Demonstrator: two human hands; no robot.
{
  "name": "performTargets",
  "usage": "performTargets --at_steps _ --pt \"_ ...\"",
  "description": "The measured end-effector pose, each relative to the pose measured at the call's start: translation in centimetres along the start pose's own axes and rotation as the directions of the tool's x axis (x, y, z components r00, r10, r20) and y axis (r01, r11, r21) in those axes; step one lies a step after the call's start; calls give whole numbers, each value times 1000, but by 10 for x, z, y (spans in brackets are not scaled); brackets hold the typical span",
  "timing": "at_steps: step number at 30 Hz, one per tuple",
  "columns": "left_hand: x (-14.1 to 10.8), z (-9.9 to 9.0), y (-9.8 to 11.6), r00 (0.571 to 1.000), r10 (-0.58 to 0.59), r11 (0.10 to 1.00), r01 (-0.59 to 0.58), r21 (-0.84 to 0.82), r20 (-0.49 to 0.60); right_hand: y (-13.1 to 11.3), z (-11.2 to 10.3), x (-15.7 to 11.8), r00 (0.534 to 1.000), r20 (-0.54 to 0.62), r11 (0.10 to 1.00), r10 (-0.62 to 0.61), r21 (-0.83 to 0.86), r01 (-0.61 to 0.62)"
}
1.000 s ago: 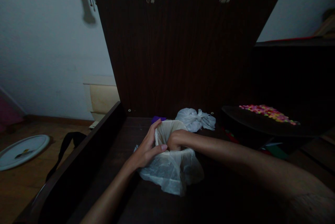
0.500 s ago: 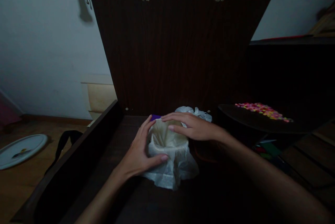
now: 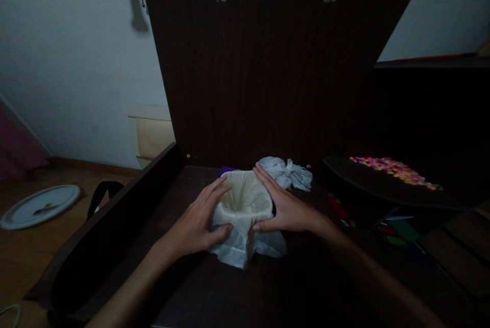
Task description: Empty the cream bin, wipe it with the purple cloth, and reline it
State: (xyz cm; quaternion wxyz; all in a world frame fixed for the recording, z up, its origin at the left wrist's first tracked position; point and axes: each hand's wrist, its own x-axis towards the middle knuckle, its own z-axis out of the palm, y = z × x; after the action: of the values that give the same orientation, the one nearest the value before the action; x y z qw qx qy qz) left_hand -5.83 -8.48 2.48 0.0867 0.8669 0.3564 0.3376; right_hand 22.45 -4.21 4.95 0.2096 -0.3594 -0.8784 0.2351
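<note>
Flanking the bag-lined container [image 3: 243, 192], the left hand [image 3: 199, 219] and right hand [image 3: 288, 209] are spread wide at its rim [image 3: 248, 214]; whether they press is hard to tell in this dimness. It stands between them on the dark surface [image 3: 214, 292], probably light, its liner [image 3: 234, 247] soft and slippery, the stiffer rim likely the surest hold.

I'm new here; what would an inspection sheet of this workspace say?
Surface: dark wooden top, raised edge at left.
Things in use: bag-lined container, liner folded over its rim.
Clutter: knotted white bag and purple item, both behind the container.
Hands: left hand and right hand cupped around its opposite sides.
Cables: none certain; thin pale loop at lower left is unclear.
Surroundings: dark panel behind, pale wall, pale disc on the floor, colourful pieces on the right-hand shelf.
</note>
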Motion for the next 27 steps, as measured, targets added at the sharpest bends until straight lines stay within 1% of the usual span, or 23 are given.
performTargets --at_steps 5,8,10,13,15,17,20,22,25,27 --pt "-3 -11 -4 995 38 999 -37 -6 87 4 -2 0 999 37 1000 -18 4 18" --pt "-5 -13 -8 994 47 999 -46 -13 96 5 -4 -2 997 70 1000 -22 -12 23" --pt "-5 -12 -10 996 40 999 -39 -8 81 5 -7 -4 997 82 999 -11 -31 13" --pt "-7 -11 -10 999 19 1000 -19 -4 30 2 -13 -10 996 75 998 46 -52 -43" --pt "-9 -11 -6 1000 8 1000 -8 -12 -27 -2 -17 -16 995 50 995 89 -46 -86" --pt "-10 -11 1 997 15 1000 -17 -19 -80 -6 -16 -22 994 18 994 103 -21 -103" --pt "-9 -9 15 993 71 997 -68 29 -98 -12 -6 -29 996 -35 997 79 17 -78" --pt "-6 -4 23 984 143 986 -132 102 -103 -13 6 -30 997 -69 999 46 19 -44" --pt "1 6 26 952 268 952 -239 191 -147 -12 25 -30 993 -118 999 -30 -20 28" --pt "6 11 25 931 317 937 -277 215 -180 -10 35 -29 985 -157 996 -74 -64 65"
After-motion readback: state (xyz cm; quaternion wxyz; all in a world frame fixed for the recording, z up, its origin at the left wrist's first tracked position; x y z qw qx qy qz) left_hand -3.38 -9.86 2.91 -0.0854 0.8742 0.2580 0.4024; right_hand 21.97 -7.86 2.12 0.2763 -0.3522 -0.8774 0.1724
